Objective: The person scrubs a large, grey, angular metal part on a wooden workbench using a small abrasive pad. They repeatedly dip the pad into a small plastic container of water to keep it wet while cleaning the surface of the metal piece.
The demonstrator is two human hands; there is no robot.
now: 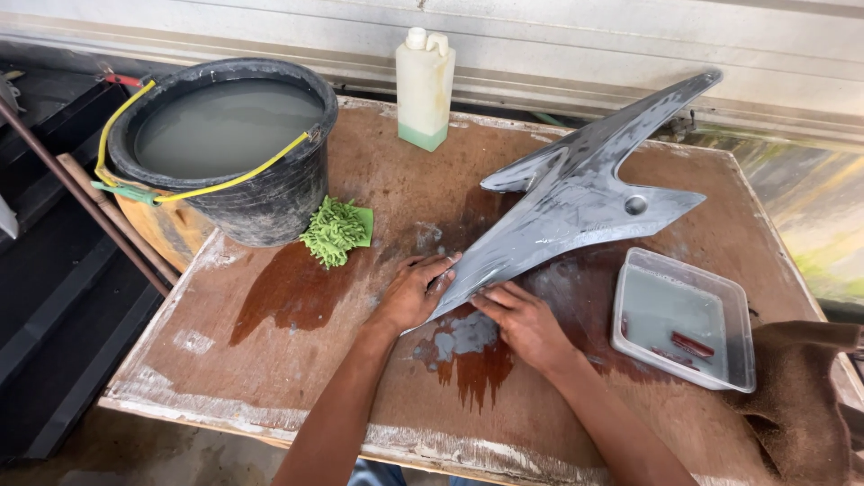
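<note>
surface: worn, wet brown wooden board table (297, 360) | on it: black bucket of murky water (229, 148); green shaggy cloth (335, 231); pale plastic jug (425, 85); grey pointed plastic panel (576, 198); clear rectangular water tub (684, 317); brown rag (796, 387)

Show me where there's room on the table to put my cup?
Bare board lies at the front left, between the bucket, the left hand and the table edge. It is crowded around the grey panel, the right hand and the plastic tray.
</note>
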